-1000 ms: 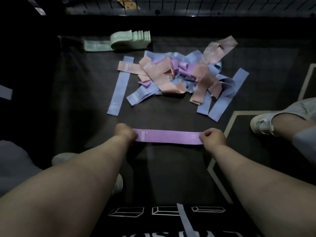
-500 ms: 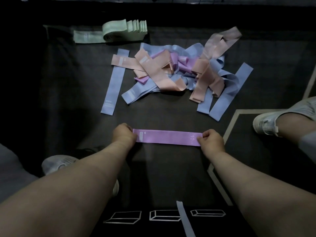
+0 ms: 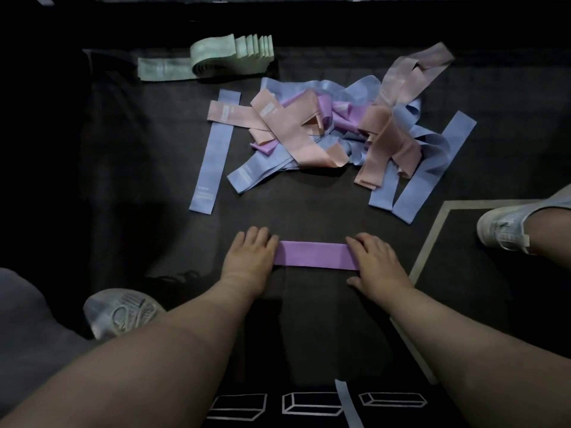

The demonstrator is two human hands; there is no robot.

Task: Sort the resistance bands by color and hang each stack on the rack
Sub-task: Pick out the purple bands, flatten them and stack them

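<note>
Flat and seemingly straight-fingered, left hand (image 3: 251, 257) and right hand (image 3: 375, 264) press purple band (image 3: 315, 255).

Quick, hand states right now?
Left hand: open, fingers flat on one end of the purple band.
Right hand: open, flat on its other end.

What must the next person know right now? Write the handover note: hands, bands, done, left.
Left hand: flat, pressing the left end of the purple band onto the floor mat.
Right hand: flat on the band's right end.
Bands: green stack gathered at the far left; mixed pile of blue, pink and purple bands in the middle; one blue band lying at the pile's left edge.
Done: green gathered; one purple band laid out flat.
Left: sort the pile into blue, pink and purple stacks, then hang every stack. The rack is not in view.
</note>
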